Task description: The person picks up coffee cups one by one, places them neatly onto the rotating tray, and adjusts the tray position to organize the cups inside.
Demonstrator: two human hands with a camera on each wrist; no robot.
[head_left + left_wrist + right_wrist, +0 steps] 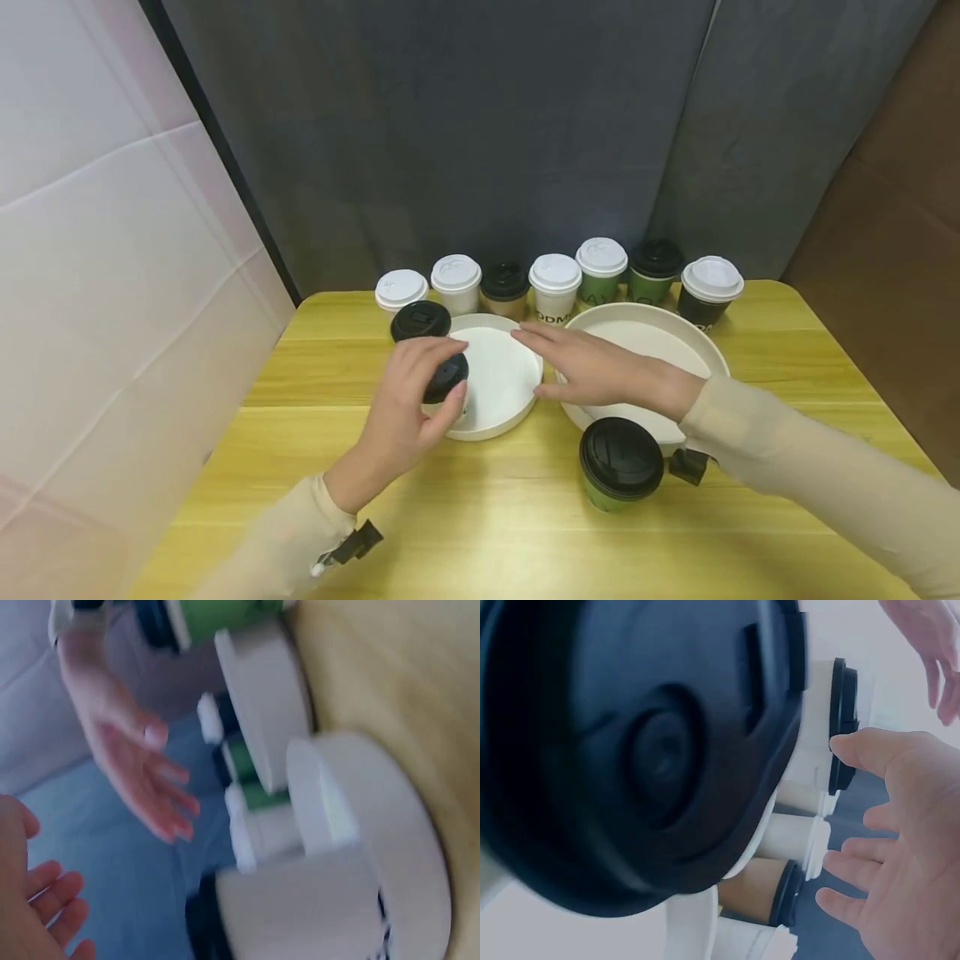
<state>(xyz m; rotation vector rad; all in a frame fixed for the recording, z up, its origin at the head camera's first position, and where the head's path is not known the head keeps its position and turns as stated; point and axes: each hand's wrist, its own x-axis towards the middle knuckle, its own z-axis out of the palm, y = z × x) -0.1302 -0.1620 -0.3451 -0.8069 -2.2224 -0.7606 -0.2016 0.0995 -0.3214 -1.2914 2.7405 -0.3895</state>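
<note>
My left hand (408, 408) hovers with fingers and thumb spread over a black-lidded white cup (447, 377) at the left edge of the small round white tray (501, 375). The left wrist view shows this cup (300, 911) apart from the fingers; whether it stands in the tray or beside it I cannot tell. My right hand (592, 367), fingers extended, is above the gap between that tray and a larger round white tray (648, 333). It holds nothing. Below the right forearm stands a green cup with a black lid (621, 458), whose lid (660, 750) fills much of the right wrist view.
Another black-lidded cup (420, 320) stands behind the left hand. Along the back edge of the wooden table (480, 533) runs a row of several lidded cups, among them a brown one (505, 292) and a black one with a white lid (708, 287). A dark curtain (450, 125) hangs behind.
</note>
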